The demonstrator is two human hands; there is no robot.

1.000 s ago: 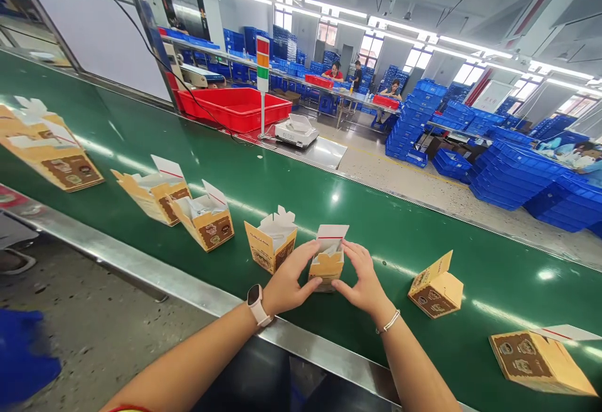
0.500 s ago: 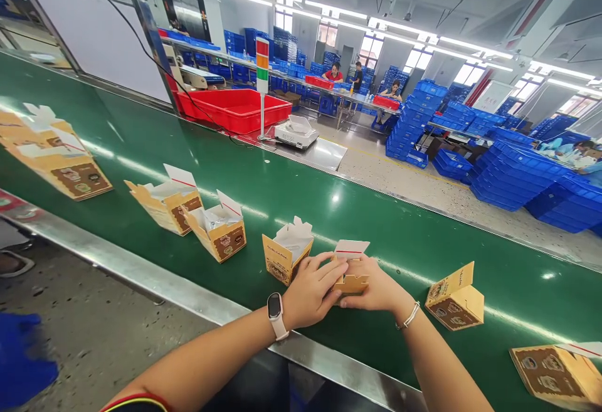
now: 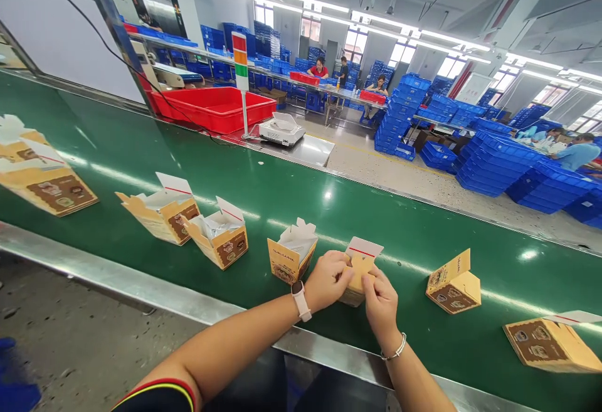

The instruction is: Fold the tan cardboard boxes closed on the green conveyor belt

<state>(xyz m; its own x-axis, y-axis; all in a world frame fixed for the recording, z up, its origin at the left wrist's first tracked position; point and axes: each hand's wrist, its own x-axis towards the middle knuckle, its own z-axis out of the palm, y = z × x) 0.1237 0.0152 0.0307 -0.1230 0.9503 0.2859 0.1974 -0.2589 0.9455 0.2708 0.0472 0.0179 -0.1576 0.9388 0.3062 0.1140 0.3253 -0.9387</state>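
A small tan cardboard box (image 3: 352, 297) stands on the green belt (image 3: 197, 299) between my hands, its white flap with a red stripe raised at the back. My left hand (image 3: 329, 280) holds the box's left side, with fingers curled on the top flaps. On the right side, my right hand (image 3: 380, 302) pinches the flap edge between thumb and fingers. Just left of my left hand sits an open box (image 3: 285, 261) with white flaps up. Two more open boxes (image 3: 230, 249) (image 3: 181, 214) hold clear plastic packets.
Further boxes stand at the far left (image 3: 61, 192) and on the right (image 3: 454, 293) (image 3: 540, 343). Beyond the belt are a red tray (image 3: 211, 111), a signal light (image 3: 239, 61) and a white scale (image 3: 282, 130). The belt's metal edge (image 3: 338, 352) runs nearest me. People sit at distant tables.
The near flaps of the box between my hands have folded inward over its top. My right hand has shifted from behind the box to its right front. The view has moved slightly.
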